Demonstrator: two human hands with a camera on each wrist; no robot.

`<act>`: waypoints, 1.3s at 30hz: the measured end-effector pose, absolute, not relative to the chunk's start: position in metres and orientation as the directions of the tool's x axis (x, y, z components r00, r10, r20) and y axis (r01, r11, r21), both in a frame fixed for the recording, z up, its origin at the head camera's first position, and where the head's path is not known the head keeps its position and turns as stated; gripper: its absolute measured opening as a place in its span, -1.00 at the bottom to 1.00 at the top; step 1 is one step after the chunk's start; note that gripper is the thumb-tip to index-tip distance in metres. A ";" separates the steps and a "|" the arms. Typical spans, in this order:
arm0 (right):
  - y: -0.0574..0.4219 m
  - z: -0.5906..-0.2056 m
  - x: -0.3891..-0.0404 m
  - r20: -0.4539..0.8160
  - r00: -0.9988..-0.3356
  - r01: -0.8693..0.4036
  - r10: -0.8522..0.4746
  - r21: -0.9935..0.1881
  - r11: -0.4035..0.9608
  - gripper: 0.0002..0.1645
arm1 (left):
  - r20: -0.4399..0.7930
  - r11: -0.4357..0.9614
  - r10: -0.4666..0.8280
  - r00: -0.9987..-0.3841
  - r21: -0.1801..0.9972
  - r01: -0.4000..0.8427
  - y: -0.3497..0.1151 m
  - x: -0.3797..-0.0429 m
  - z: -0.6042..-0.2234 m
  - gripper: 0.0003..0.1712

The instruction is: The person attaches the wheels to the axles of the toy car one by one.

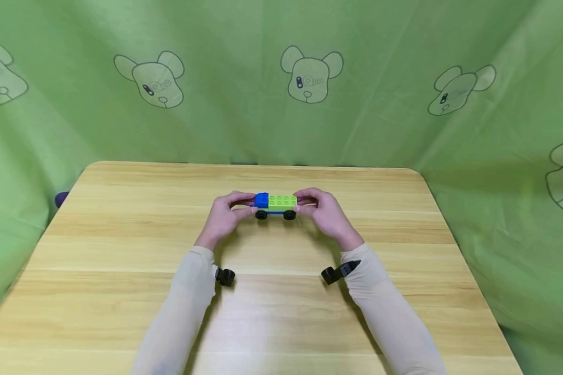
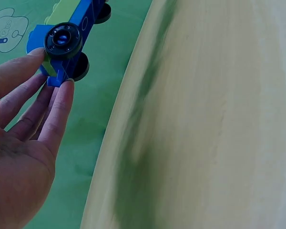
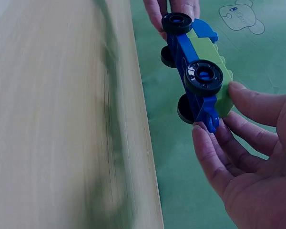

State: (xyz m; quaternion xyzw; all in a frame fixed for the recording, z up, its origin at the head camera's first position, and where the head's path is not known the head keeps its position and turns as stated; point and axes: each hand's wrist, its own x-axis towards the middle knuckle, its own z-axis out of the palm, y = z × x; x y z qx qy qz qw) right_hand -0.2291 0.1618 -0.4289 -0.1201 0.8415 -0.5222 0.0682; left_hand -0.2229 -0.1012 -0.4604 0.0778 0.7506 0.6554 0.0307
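A toy truck [image 1: 281, 202] built of bricks has a blue cab, a lime-green studded block behind it, a blue chassis and black wheels. It is held level above the table between both hands. My left hand [image 1: 223, 216] pinches the cab end with thumb and fingers. At the rear end, my right hand [image 1: 326, 212] grips the green block. In the left wrist view the truck's front wheel [image 2: 63, 40] is close to the left thumb. The right wrist view shows the underside and a blue hitch [image 3: 209, 119] near the right fingers.
The wooden table [image 1: 277, 323] fills the lower view, with the hands' shadows on it. Green curtains [image 1: 244, 120] with printed animal heads hang behind and at the sides. A purple object [image 1: 61, 198] shows at the table's left edge. Each wrist wears a small black camera [image 1: 226, 277].
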 end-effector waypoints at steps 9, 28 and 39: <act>0.157 -0.435 -0.249 0.049 -0.970 -0.158 -0.238 -0.872 0.463 -0.56 | 0.066 0.193 0.141 -0.988 0.977 0.093 -0.099 -0.245 -0.457 -0.59; 0.146 -0.467 -0.291 -0.014 -0.969 -0.108 -0.247 -0.874 0.473 -0.58 | -0.070 0.363 0.142 -0.987 0.932 -0.014 -0.100 -0.287 -0.473 -0.57; 0.145 -0.472 -0.296 -0.027 -0.968 -0.091 -0.248 -0.887 0.454 -0.58 | -0.067 0.415 0.147 -0.987 0.910 0.000 -0.097 -0.290 -0.473 -0.58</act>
